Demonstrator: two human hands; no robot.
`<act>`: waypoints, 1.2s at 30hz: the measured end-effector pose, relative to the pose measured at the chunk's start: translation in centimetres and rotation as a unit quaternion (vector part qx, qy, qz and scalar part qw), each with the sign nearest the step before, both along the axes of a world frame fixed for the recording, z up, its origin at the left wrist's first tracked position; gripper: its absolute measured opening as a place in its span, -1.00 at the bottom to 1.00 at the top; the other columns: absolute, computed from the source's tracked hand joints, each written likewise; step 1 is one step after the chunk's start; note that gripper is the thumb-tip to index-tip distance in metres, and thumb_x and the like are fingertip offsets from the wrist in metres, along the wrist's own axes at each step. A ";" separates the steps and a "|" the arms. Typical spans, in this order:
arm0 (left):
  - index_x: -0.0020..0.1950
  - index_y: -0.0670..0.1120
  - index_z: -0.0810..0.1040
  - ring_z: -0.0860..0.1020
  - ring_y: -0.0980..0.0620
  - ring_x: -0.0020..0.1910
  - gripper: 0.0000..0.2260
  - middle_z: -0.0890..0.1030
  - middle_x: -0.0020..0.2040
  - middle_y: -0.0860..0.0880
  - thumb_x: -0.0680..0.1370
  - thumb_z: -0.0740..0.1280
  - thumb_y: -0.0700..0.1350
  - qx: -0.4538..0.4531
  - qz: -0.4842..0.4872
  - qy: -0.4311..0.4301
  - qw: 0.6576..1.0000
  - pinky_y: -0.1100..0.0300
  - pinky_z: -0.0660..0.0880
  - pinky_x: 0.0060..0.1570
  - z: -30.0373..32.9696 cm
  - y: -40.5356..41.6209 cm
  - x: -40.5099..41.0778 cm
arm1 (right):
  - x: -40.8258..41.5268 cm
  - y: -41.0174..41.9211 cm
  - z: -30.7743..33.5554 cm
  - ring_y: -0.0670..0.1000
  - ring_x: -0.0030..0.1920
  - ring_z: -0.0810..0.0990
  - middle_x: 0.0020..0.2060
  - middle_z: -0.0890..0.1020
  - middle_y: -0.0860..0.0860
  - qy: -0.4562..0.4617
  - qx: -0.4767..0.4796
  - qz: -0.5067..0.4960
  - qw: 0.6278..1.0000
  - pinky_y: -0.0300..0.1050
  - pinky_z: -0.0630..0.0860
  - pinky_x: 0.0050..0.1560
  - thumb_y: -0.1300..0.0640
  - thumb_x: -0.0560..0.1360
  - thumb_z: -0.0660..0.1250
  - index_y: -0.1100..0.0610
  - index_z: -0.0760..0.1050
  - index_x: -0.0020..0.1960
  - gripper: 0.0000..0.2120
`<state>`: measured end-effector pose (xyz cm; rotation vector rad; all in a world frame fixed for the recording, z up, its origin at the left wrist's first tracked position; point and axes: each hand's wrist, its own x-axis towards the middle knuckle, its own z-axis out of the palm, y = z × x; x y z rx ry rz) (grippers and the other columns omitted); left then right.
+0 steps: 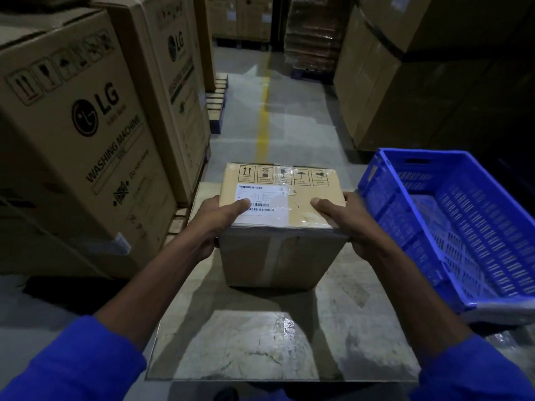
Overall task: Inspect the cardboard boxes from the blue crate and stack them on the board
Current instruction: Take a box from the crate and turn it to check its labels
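clamped between left hand (pixel 215 224) and right hand (pixel 344 219), cardboard box (pixel 282 215) sits square over the board (pixel 260 342), long axis running crosswise, both grips equally near.

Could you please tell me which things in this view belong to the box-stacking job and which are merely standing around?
Part of the job:
- cardboard box, gripped by the left hand and right hand
- board beneath it
- blue crate

Just standing about:
- washing machine cartons
- wooden pallets
- wrapped pallet load
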<state>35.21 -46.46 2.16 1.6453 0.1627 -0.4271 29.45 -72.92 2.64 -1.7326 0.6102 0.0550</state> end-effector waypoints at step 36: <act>0.13 -0.08 0.72 0.64 -0.23 0.16 -0.59 0.66 0.17 -0.23 0.67 0.21 0.17 -0.255 -0.096 0.095 0.957 -0.19 0.45 0.31 -2.7 1.7 0.7 | -5.5 0.4 -1.1 0.14 -0.05 0.72 0.01 0.73 0.17 -0.030 0.248 -0.021 0.968 0.15 0.59 0.11 -0.05 0.52 0.37 0.11 0.70 -0.03 -0.75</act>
